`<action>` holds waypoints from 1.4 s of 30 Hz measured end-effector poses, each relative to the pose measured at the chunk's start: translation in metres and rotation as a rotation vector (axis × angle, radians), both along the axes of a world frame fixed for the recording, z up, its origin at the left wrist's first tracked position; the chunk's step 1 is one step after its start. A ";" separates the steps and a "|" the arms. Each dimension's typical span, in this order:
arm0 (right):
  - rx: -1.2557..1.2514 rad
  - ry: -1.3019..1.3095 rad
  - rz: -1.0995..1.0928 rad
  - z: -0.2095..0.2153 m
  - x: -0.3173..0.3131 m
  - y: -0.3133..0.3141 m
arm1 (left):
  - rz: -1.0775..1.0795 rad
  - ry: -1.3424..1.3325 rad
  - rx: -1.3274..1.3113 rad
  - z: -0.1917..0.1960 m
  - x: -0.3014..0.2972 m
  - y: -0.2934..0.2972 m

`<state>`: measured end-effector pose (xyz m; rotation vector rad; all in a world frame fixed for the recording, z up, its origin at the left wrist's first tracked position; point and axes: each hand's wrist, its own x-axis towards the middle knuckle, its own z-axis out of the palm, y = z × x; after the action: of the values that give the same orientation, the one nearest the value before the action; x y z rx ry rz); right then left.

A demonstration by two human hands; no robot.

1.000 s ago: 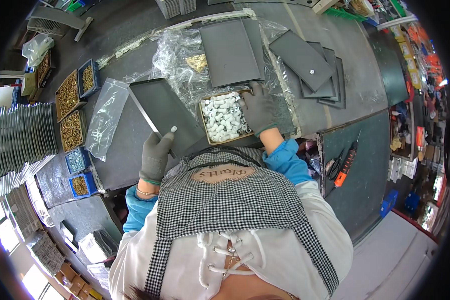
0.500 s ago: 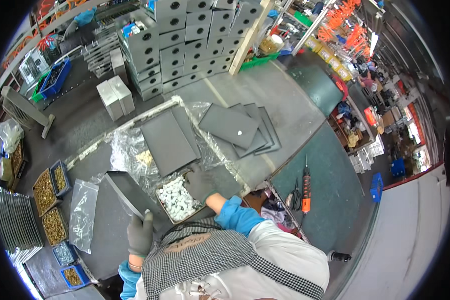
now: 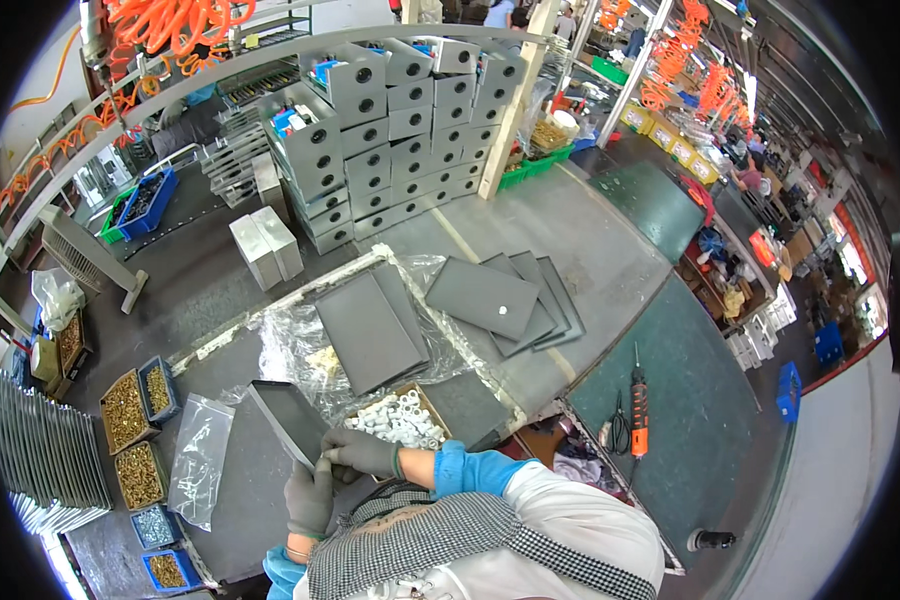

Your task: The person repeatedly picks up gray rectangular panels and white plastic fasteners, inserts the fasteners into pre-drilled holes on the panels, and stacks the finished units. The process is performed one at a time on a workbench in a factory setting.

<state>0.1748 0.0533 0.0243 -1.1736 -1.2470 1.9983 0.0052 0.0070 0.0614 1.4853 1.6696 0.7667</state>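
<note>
A dark grey metal panel [image 3: 292, 412] with a raised, folded edge lies slanted in front of me. My gloved left hand [image 3: 310, 497] grips its near corner, the thumb pointing up along the edge. Close against it, my gloved right hand [image 3: 368, 453] has its fingers pinched together at the same corner; whatever is between them is hidden. Just beyond my right hand stands an open box [image 3: 440, 420] filled with small white plastic parts [image 3: 402, 418]. Farther off, two flat grey panels [image 3: 370, 332] overlap on clear plastic film [image 3: 292, 350].
Several grey panels [image 3: 485, 298] lie fanned out to the right, a small white piece on the top one. Bins of brass-coloured fittings [image 3: 128, 410] and a clear bag [image 3: 202, 460] sit left. An orange power screwdriver [image 3: 639, 412] rests on the green surface. Stacked grey boxes [image 3: 390, 150] rise behind.
My right hand has left the box of white parts and come left to the panel's corner, beside my left hand. The whole view has shifted, with things now lower and farther right.
</note>
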 end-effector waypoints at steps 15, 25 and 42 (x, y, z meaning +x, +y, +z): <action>-0.175 0.058 -0.064 -0.016 0.008 0.002 | 0.016 -0.491 -0.138 -0.009 0.000 -0.002; 0.291 -0.221 -0.031 -0.011 0.018 -0.007 | 0.140 -0.792 -0.293 -0.047 0.003 0.006; 0.345 -0.114 -0.098 -0.013 0.020 -0.006 | -0.054 -0.271 -0.019 -0.052 -0.008 0.019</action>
<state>0.1948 0.0471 0.0117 -1.1619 -1.4895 1.5849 -0.0031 0.0260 0.0095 1.3424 1.4242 0.8778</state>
